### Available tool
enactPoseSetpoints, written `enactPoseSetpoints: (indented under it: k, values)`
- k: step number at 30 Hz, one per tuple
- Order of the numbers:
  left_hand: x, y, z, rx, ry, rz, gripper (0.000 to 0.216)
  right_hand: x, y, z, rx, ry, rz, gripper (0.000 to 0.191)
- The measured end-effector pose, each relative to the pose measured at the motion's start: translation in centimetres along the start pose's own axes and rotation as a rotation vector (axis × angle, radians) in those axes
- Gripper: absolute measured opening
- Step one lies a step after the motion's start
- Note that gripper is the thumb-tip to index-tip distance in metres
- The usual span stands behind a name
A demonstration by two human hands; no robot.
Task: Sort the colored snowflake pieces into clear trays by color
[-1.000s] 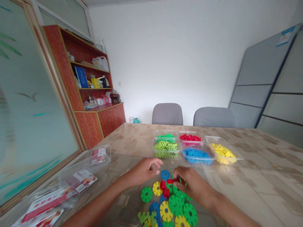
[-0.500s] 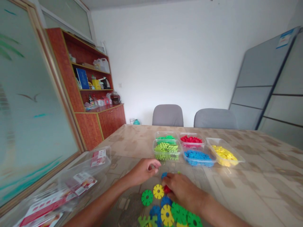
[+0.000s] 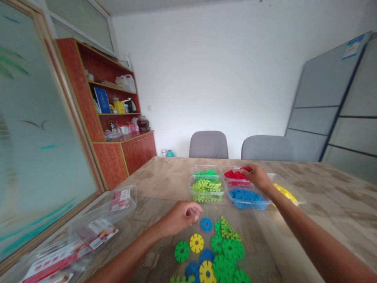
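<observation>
My right hand [image 3: 257, 177] reaches over the clear tub of red pieces [image 3: 235, 173], its fingers pinched on a red plastic piece [image 3: 245, 169] at the tub's right side. Closer to me, my left hand [image 3: 182, 215] hovers above the table, fingers loosely curled with a gap to the thumb and nothing between them. Near it lie a blue notched disc [image 3: 206, 225], a yellow notched disc [image 3: 196, 243] and a green notched disc [image 3: 182, 251]. Several more green discs [image 3: 225, 268] overlap to the right, with a light-green toothed triangular piece [image 3: 230, 230] beside them.
Clear tubs hold blue discs [image 3: 246, 197], light-green pieces [image 3: 207, 188], green discs [image 3: 207, 173] and yellow pieces [image 3: 284, 192]. Clear plastic packaging [image 3: 88, 239] with printed labels lies along the table's left side. Two grey chairs [image 3: 208, 144] stand behind the table.
My right hand has moved from the loose pieces, where red showed at its fingers, up to the red tub. The blue disc and triangular piece are now uncovered. My left hand has barely shifted.
</observation>
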State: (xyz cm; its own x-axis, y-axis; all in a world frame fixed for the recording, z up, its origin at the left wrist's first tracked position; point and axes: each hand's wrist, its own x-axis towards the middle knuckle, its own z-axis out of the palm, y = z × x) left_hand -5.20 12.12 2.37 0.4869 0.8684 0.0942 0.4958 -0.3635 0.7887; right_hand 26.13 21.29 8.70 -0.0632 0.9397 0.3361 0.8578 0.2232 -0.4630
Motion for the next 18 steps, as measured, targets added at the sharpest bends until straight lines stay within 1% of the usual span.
enactPoseSetpoints:
  k: [3,7,13,17,18]
  values:
    - [-0.1,0.2,-0.1,0.015,-0.002,-0.001,0.027,2.3,1.0,-0.5,-0.047,0.037,0.057,0.028]
    - [-0.4,0.3,-0.7,0.03,-0.003,-0.009,0.029,3.2,1.8,-0.5,-0.108,0.056,0.071,0.026]
    - [-0.4,0.2,-1.0,0.048,-0.007,-0.023,0.027,1.5,3.2,0.2,-0.183,-0.02,0.007,0.026]
    - [-0.6,0.5,-0.6,0.078,-0.031,-0.014,0.026,-0.3,2.8,0.7,-0.197,-0.048,-0.063,0.019]
    - [-0.7,0.6,-0.5,0.082,-0.044,-0.008,0.027,-0.8,2.4,0.6,-0.194,-0.042,-0.083,0.02]
